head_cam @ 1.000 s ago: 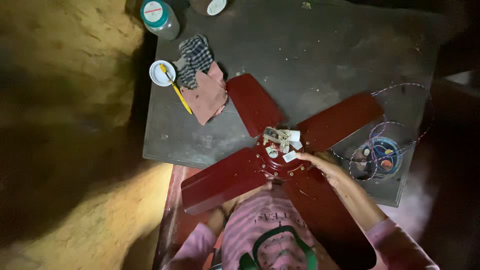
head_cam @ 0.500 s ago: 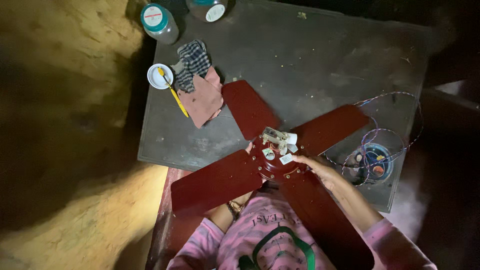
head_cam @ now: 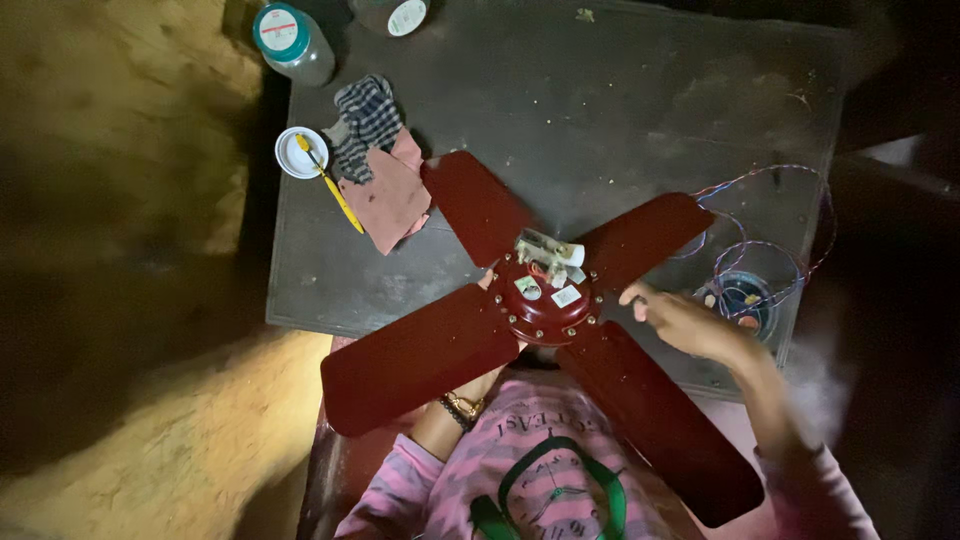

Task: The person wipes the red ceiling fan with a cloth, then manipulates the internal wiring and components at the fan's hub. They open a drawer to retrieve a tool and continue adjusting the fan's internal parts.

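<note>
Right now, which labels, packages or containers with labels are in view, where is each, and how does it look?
Jar: table's far left corner, clear, teal lid with round white-and-red label.
Second jar: beside it at the top edge, round white lid label.
Stickers: on the dark red fan hub, one round, one squarish, whitish.

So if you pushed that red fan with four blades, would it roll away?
Probably not. The dark red four-bladed ceiling fan lies flat across the dark table, blades spread wide, so it would likely slide or pivot rather than roll. Its round metal hub looks heavy for its size. The long, thin blades jut past the table edge, so it might tip.
</note>
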